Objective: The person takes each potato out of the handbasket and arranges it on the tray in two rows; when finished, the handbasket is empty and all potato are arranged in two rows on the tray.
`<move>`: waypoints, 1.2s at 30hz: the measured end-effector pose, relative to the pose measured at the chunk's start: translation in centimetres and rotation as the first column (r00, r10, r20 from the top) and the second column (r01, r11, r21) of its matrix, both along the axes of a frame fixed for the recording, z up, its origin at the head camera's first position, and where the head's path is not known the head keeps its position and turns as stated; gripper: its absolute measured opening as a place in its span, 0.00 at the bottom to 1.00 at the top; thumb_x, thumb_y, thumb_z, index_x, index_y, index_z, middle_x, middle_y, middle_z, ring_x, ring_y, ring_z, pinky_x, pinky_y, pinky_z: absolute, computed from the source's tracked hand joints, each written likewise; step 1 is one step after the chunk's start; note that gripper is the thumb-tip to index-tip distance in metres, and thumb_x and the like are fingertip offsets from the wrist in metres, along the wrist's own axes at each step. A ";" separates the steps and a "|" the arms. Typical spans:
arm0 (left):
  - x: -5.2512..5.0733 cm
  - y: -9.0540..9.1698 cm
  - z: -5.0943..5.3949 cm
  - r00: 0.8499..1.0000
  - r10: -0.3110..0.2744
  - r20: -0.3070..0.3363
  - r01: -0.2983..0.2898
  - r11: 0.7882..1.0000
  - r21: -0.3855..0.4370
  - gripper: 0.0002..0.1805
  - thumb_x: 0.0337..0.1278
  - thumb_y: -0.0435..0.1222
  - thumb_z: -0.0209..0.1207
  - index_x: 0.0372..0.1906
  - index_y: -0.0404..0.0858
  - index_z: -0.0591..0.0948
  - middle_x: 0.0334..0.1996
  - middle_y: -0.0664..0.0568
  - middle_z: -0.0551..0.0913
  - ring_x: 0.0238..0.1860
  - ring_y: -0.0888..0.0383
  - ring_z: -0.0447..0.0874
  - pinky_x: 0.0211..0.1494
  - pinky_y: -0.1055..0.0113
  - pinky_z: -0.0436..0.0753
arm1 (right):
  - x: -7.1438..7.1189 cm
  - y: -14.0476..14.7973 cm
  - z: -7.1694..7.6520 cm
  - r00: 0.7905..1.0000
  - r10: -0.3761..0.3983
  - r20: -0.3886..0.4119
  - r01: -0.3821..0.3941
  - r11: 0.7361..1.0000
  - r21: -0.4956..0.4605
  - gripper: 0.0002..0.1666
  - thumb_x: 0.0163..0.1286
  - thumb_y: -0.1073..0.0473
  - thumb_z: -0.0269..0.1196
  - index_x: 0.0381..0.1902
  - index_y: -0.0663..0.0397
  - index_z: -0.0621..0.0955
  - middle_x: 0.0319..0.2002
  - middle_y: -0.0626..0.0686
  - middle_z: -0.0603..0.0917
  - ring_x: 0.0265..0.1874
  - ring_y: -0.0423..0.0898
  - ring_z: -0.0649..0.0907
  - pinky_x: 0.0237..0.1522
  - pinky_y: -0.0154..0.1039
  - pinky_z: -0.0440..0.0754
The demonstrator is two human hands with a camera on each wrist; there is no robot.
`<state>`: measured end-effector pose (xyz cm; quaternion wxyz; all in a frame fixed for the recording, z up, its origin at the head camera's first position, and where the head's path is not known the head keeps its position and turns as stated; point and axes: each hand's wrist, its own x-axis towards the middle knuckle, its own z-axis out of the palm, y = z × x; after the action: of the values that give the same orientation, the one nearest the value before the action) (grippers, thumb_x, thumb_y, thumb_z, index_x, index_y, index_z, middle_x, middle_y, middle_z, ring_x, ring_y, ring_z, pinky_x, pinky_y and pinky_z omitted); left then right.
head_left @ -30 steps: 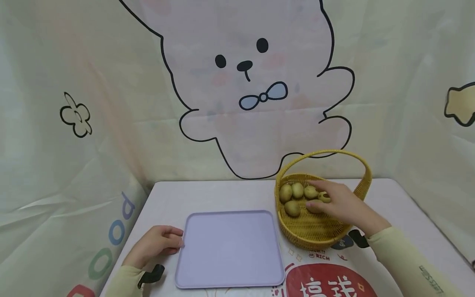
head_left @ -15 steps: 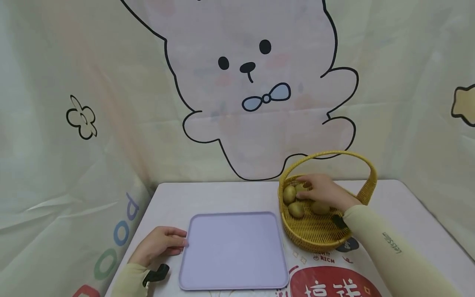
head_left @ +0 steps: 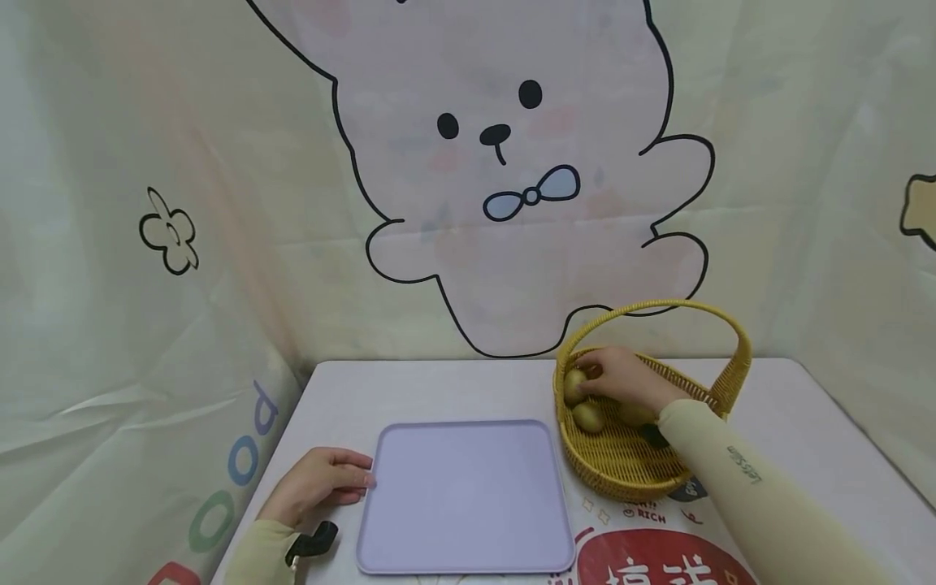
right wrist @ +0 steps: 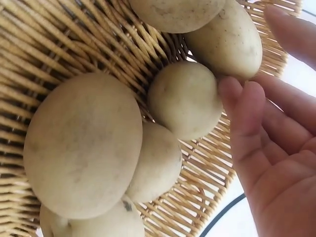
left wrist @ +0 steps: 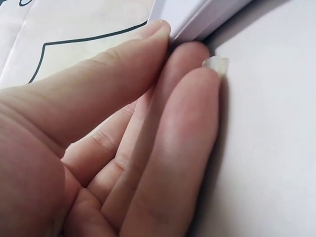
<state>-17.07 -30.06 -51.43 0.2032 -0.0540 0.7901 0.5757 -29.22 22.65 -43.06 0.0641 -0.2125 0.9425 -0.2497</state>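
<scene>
My left hand (head_left: 318, 481) is at the left edge of a pale purple rectangular tray (head_left: 468, 497). In the left wrist view, the thumb and a finger pinch the tray's rim (left wrist: 202, 22). My right hand (head_left: 621, 378) reaches inside a yellow wicker basket (head_left: 621, 467) with a tall handle. Several potatoes (head_left: 588, 418) lie in it, some hidden behind the hand. The right wrist view shows the fingertips (right wrist: 249, 106) close against a small round potato (right wrist: 185, 101) and a longer potato (right wrist: 227, 42), gripping neither. A large potato (right wrist: 84, 145) lies nearer that camera.
Both stand on a table with a white printed cover (head_left: 351, 390); the basket is right of the tray, its handle (head_left: 738, 357) arching over its back. Behind the table hangs a curtain (head_left: 534, 268) with a cartoon bear, and more curtain runs along both sides.
My right hand has moved left and deeper into the basket, toward the potatoes at its left side. The left hand stays at the tray's edge. The whole view has shifted slightly.
</scene>
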 end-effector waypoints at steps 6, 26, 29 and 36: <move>0.0 0.0 0.0 1.000 0.001 0.002 -0.001 1.000 0.006 0.26 0.61 0.36 0.76 0.59 0.25 0.85 0.37 0.50 0.92 0.37 0.60 0.91 0.43 0.66 0.93 | -0.2 -0.4 -0.1 0.999 -0.022 0.039 0.022 1.000 0.005 0.26 0.71 0.59 0.73 0.63 0.65 0.85 0.57 0.63 0.90 0.58 0.61 0.86 0.63 0.62 0.85; -0.1 0.1 0.1 1.000 0.008 0.011 -0.008 1.000 0.003 0.26 0.60 0.35 0.77 0.59 0.25 0.85 0.38 0.49 0.93 0.37 0.59 0.92 0.43 0.65 0.94 | -0.5 -1.4 -0.7 0.993 -0.061 0.097 0.064 0.997 -0.032 0.26 0.58 0.57 0.82 0.54 0.55 0.90 0.52 0.53 0.90 0.50 0.50 0.84 0.60 0.51 0.83; 0.0 0.0 0.1 1.000 0.012 0.009 -0.012 1.000 0.002 0.26 0.60 0.35 0.77 0.59 0.25 0.86 0.38 0.49 0.93 0.37 0.59 0.92 0.43 0.65 0.94 | -0.4 -1.4 -0.6 0.991 -0.074 0.112 0.080 0.995 -0.055 0.22 0.57 0.58 0.82 0.50 0.52 0.90 0.49 0.51 0.91 0.46 0.47 0.84 0.55 0.45 0.83; -0.1 0.0 0.0 1.000 0.014 0.002 -0.014 1.000 0.003 0.25 0.60 0.35 0.77 0.58 0.26 0.86 0.38 0.49 0.93 0.37 0.59 0.92 0.43 0.65 0.94 | 0.3 -1.5 0.1 0.994 -0.077 0.081 0.082 0.995 -0.064 0.21 0.58 0.62 0.81 0.51 0.56 0.91 0.49 0.53 0.92 0.47 0.48 0.85 0.57 0.48 0.84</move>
<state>-17.12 -30.08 -51.39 0.2001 -0.0598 0.7885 0.5785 -28.87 21.10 -42.95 0.0839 -0.1669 0.9381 -0.2917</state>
